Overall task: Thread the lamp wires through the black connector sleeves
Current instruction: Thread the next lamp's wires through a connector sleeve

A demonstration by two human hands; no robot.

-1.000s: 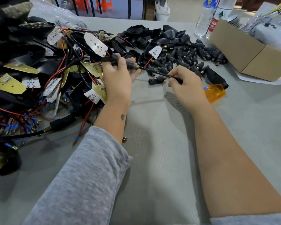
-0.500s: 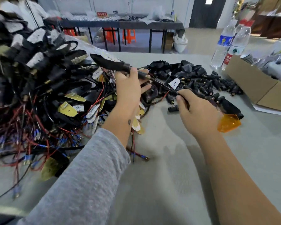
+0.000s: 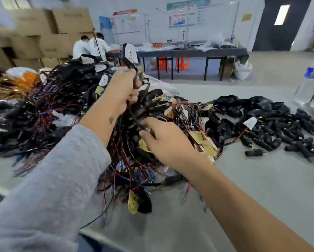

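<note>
- Raised since the earlier frame: left hand [image 3: 122, 90] now holds the black lamp piece with its white LED board [image 3: 130, 57] upright above the tangled heap of red, blue and black wired lamp parts [image 3: 65, 106].
- Fingers curled tight round the piece's stem.
- Right hand [image 3: 168, 142] pinches its thin black cable [image 3: 133, 117] lower down (blurred).
- Loose black connector sleeves [image 3: 272, 139] lie on the grey table [image 3: 243, 188], to the right.
</note>
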